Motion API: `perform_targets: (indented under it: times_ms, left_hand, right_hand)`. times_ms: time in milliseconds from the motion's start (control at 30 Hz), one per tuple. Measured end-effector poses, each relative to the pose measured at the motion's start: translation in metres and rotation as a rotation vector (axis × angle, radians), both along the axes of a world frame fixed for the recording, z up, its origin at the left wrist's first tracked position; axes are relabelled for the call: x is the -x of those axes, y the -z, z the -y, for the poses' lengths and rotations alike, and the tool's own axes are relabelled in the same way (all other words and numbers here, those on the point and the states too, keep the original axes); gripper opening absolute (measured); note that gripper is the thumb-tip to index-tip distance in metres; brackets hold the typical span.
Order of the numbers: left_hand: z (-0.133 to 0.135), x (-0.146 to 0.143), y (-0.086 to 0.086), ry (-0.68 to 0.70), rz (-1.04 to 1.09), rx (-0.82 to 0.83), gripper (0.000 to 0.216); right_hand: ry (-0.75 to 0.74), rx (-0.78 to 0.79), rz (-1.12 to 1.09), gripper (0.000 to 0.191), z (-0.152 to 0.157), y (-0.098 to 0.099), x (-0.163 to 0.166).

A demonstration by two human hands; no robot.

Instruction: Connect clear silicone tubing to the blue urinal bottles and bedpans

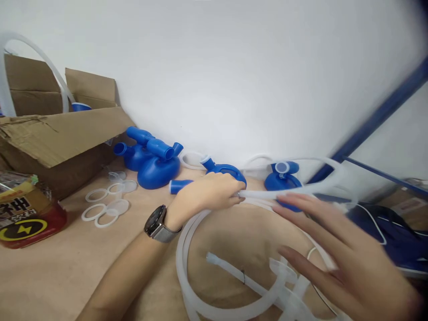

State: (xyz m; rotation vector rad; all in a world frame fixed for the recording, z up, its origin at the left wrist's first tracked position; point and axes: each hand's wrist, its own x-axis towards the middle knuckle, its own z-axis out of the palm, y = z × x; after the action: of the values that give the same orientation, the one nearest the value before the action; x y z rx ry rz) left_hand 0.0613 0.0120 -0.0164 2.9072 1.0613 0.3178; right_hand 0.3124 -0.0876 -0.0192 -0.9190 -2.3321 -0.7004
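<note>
My left hand (219, 191), with a watch on its wrist, is closed around the end of a translucent plastic hose (261, 194). A blue cylindrical piece (180, 186) shows behind this hand; whether it joins the hose is hidden. My right hand (344, 245) is open, fingers spread, its fingertips close to the hose and slightly blurred; contact is unclear. Just behind my left hand is a blue bottle with a handle (230, 169). Coiled translucent hose (182, 263) lies below the hands, with one loose hose end (210, 257) inside the loop.
Several blue bottles (158, 171) stand at left, another blue bottle (281, 182) at right. White rings (96, 195) and clear discs (130, 186) lie on the brown surface (80, 258). A cardboard box (76, 133), a red-and-yellow package (30, 214) and a blue metal bar (384, 116) flank the area.
</note>
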Motion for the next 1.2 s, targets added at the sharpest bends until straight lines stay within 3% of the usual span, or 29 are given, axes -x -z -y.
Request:
perform_targets:
  times_ms: [67, 200, 367, 500, 600, 767, 900, 1033, 1200]
  left_hand:
    - [0.008, -0.005, -0.001, 0.053, 0.025, -0.064, 0.019]
    - [0.020, -0.006, -0.004, 0.038, 0.020, -0.182, 0.015]
    - [0.025, 0.001, -0.011, -0.003, 0.024, -0.302, 0.021]
    - [0.022, 0.005, -0.011, 0.055, 0.125, -0.416, 0.031]
    - [0.017, 0.004, -0.008, 0.035, 0.082, -0.462, 0.025]
    - [0.006, 0.014, -0.009, -0.057, 0.023, -0.313, 0.018]
    - [0.000, 0.027, -0.012, -0.013, 0.163, -0.196, 0.022]
    - [0.006, 0.024, -0.013, 0.062, 0.252, -0.154, 0.027]
    - [0.019, -0.001, -0.008, 0.120, 0.083, -0.095, 0.020]
  right_hand:
    - [0.027, -0.054, 0.052, 0.062, -0.017, 0.010, 0.017]
    - [0.043, -0.098, 0.023, 0.041, -0.041, 0.018, 0.025]
    - [0.103, -0.149, 0.014, 0.033, -0.043, 0.015, 0.019]
    - [0.085, -0.131, -0.045, 0.026, -0.043, 0.015, 0.020]
    - [0.092, -0.110, -0.051, 0.023, -0.045, 0.014, 0.016]
    - [0.151, -0.047, -0.161, 0.032, -0.048, 0.006, -0.007]
    - [0.175, -0.036, -0.158, 0.032, -0.049, 0.005, -0.016]
    - [0.091, -0.015, -0.038, 0.037, -0.048, 0.012, 0.002]
    - [0.000, 0.016, -0.046, 0.051, -0.048, 0.024, 0.025]
